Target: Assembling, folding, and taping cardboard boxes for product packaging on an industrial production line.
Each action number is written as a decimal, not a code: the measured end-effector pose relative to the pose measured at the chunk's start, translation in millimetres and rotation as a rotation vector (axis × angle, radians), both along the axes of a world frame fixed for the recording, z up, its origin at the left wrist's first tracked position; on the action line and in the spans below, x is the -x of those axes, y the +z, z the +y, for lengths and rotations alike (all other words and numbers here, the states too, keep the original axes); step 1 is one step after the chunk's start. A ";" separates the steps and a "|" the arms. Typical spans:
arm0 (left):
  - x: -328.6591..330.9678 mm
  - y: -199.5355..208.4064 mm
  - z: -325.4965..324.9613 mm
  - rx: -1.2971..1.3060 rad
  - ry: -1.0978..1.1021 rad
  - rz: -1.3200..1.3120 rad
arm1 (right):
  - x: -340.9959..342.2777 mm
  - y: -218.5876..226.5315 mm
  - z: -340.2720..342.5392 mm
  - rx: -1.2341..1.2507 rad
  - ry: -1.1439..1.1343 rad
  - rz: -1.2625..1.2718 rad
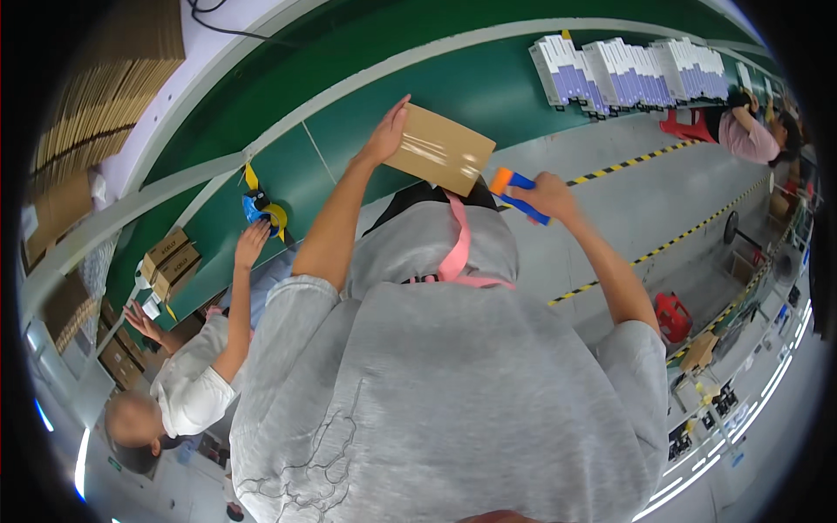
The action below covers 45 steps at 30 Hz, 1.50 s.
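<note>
My left hand (387,132) grips the left edge of a flat brown cardboard box (446,144), which is tilted up over the near side of the green bench. Shiny strips of clear tape cross the box's face. To the right of the box, apart from it, my right hand (554,197) is closed around a handheld tool (520,193) with blue arms and an orange end. The orange end points toward the box's right edge. What kind of tool it is, I cannot make out.
Left of me, a co-worker's hand touches a blue tape dispenser (254,207) with a yellow roll. Small cardboard boxes (172,261) stand beyond it. Rows of white-and-purple boxes (623,74) line the green bench (349,122) at far right. A red stool (672,316) stands on the floor.
</note>
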<state>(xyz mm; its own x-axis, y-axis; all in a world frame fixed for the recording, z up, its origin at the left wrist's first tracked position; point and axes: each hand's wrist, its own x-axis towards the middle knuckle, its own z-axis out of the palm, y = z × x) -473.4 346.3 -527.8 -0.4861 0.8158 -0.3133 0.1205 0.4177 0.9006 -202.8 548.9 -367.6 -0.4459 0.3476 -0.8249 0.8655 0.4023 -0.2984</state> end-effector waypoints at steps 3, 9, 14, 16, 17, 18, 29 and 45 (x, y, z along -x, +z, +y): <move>0.4 3.9 0.7 0.034 -0.009 0.014 | -34.1 -1.3 7.4 0.019 -0.092 -0.092; -2.4 5.4 -0.5 0.031 0.001 0.002 | -39.9 -87.6 -25.8 -0.366 0.125 0.120; -11.3 0.3 -8.8 0.101 0.066 -0.106 | -8.8 -97.0 -54.5 -0.310 0.043 0.098; -7.4 -0.2 -7.9 0.099 0.113 -0.144 | 3.9 -103.3 -74.5 -0.537 0.183 0.092; -9.4 -0.4 -9.1 0.106 0.162 -0.190 | 7.7 -105.6 -77.6 -0.541 0.180 0.087; -13.4 -0.1 -10.3 0.105 0.150 -0.196 | 9.4 -108.0 -80.2 -0.559 0.139 0.071; -49.7 0.4 -102.6 0.102 0.686 -0.695 | 37.4 -203.8 -18.3 -0.610 0.193 0.384; -100.2 21.0 -37.6 0.625 0.230 0.193 | -40.5 -183.2 318.6 -0.758 -1.356 1.005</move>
